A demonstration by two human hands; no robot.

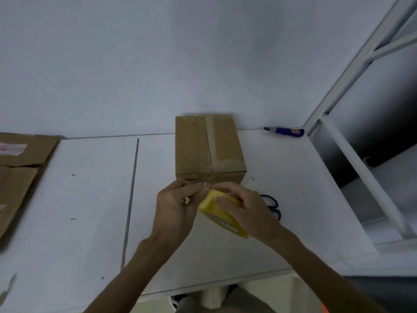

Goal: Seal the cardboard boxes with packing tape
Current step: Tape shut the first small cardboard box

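1. Nearest the camera, the right hand (243, 208) grips the yellow roll of packing tape (216, 214), thumb across its side face and fingers curled over the top.
2. The left hand (178, 204), at 9 o'clock of the roll, pinches narrowly on a small crinkled, shiny bit at the roll's upper edge. I take this for the tape end (204, 185), though it is too small to be sure.
3. The cardboard box (207, 145) stands on the white table (79, 222) at 12 o'clock of both hands, its near face just behind the fingertips. Tape runs along its top seam and over the front edge.
4. The step in hand looks like freeing the end. To do it well, keep the roll steady in the right hand, peel across the full width so the strip does not split, and pull slowly and level.
5. Then lay the end on the near face and draw away towards 12 o'clock, centred on the seam.
6. For cutting, blue-handled scissors (272, 205) lie at 3 o'clock, half hidden by the right hand, and a blue utility knife (284, 131) lies at 1 o'clock.
7. Flattened cardboard (20, 172) lies well apart at 9 o'clock.
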